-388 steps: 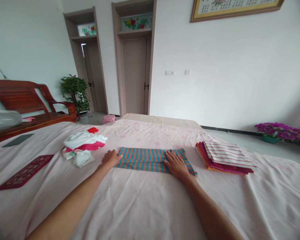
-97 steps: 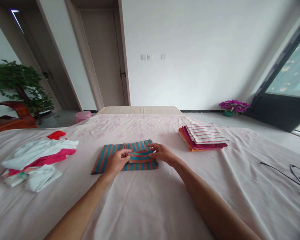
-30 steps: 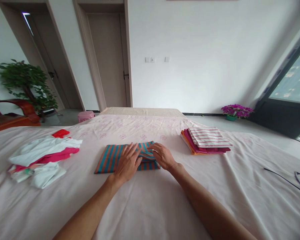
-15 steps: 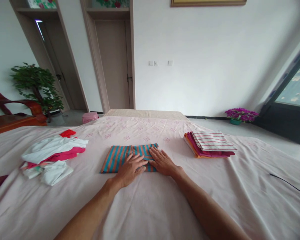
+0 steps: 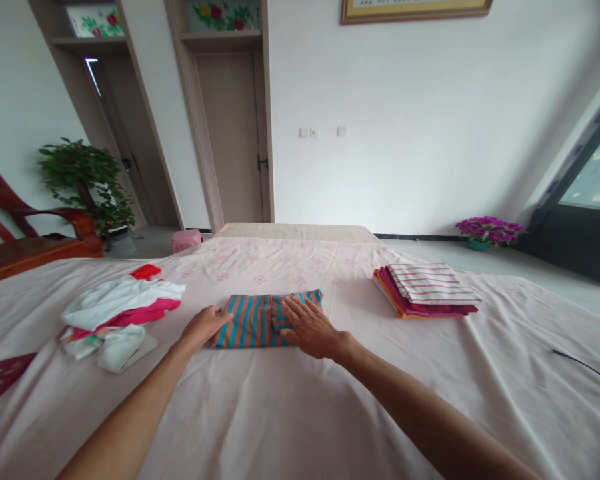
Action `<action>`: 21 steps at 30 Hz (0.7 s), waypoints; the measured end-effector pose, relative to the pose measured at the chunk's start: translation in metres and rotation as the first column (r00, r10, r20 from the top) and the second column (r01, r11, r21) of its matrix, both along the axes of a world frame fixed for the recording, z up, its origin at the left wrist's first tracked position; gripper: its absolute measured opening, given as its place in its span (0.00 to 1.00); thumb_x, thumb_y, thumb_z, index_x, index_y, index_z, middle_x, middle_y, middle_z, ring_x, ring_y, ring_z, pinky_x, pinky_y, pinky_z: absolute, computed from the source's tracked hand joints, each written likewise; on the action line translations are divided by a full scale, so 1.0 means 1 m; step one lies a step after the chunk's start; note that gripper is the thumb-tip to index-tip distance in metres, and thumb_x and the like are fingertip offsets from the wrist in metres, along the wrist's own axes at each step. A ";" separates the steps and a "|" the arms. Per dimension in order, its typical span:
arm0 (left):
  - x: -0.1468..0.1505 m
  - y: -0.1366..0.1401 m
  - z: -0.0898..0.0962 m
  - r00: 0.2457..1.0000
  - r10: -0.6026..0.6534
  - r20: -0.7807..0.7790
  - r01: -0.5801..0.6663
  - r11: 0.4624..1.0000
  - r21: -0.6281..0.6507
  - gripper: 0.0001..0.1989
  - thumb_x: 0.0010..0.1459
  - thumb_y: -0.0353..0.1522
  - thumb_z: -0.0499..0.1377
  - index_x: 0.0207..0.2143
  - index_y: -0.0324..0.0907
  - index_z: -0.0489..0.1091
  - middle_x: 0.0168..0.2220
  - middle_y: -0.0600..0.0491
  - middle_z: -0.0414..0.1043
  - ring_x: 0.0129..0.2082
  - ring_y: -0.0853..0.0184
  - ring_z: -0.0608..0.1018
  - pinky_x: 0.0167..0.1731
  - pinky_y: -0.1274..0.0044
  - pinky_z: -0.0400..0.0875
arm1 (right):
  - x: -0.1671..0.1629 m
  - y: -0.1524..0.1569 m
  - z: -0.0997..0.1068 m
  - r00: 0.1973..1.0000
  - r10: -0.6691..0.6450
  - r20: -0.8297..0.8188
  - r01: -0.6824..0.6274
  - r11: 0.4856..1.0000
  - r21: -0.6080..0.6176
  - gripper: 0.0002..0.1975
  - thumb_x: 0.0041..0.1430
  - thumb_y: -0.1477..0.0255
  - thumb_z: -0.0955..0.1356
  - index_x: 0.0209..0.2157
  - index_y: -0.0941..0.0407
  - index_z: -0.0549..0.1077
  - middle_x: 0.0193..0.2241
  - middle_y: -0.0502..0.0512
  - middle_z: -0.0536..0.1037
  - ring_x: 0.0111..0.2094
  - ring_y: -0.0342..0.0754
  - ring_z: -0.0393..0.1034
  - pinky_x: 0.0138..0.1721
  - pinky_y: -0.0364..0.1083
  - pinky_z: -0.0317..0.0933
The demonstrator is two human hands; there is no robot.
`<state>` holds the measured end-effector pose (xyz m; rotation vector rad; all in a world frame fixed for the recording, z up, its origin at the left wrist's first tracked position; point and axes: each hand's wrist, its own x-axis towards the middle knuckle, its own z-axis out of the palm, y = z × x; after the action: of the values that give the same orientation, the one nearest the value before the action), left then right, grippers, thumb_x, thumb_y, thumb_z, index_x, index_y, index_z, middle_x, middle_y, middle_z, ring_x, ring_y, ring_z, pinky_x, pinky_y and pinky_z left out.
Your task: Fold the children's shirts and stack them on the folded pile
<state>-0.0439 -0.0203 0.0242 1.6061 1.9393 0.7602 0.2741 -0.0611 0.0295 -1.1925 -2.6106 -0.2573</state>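
One folded cloth (image 5: 250,323) bears teal and brownish-orange stripes

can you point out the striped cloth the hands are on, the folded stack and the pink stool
Striped cloth (image 5: 250,321): head view, bare middle, between the hands.
Folded stack (image 5: 431,285): head view, its top piece.
Pink stool (image 5: 187,241): head view, its visible upper part.

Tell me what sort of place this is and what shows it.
It looks like a room in a home, perhaps a living room: a wooden seat, a leafy plant and a framed wall picture point that way.
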 end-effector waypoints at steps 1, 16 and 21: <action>0.003 -0.001 0.001 1.000 -0.013 0.020 0.013 1.000 -0.011 0.21 0.47 0.42 0.63 0.41 0.40 0.74 0.35 0.49 0.81 0.41 0.55 0.81 0.36 0.74 0.72 | -0.009 0.000 0.000 1.000 0.019 -0.006 -0.019 1.000 -0.010 0.33 0.70 0.56 0.54 0.68 0.62 0.52 0.67 0.63 0.52 0.68 0.58 0.44 0.67 0.61 0.41; 0.044 -0.022 0.061 0.690 -0.133 0.711 0.204 0.979 -0.015 0.25 0.40 0.42 0.69 0.40 0.38 0.73 0.25 0.54 0.77 0.23 0.67 0.77 0.23 0.79 0.66 | -0.035 0.000 -0.003 0.992 0.033 -0.118 -0.059 0.972 -0.228 0.32 0.67 0.57 0.59 0.66 0.61 0.56 0.66 0.64 0.56 0.67 0.58 0.47 0.67 0.58 0.36; 0.082 -0.029 0.085 0.739 -0.156 0.655 0.168 0.985 0.044 0.24 0.41 0.40 0.67 0.40 0.38 0.73 0.21 0.58 0.73 0.17 0.73 0.70 0.18 0.83 0.59 | -0.027 0.004 0.015 0.958 0.004 -0.287 -0.092 0.952 -0.292 0.25 0.59 0.68 0.66 0.59 0.57 0.68 0.62 0.61 0.66 0.63 0.58 0.57 0.64 0.54 0.48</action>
<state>0.0381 -0.0496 0.1094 1.2317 1.2679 1.0558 0.2467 -0.0575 0.0444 -1.1539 -2.4762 0.3156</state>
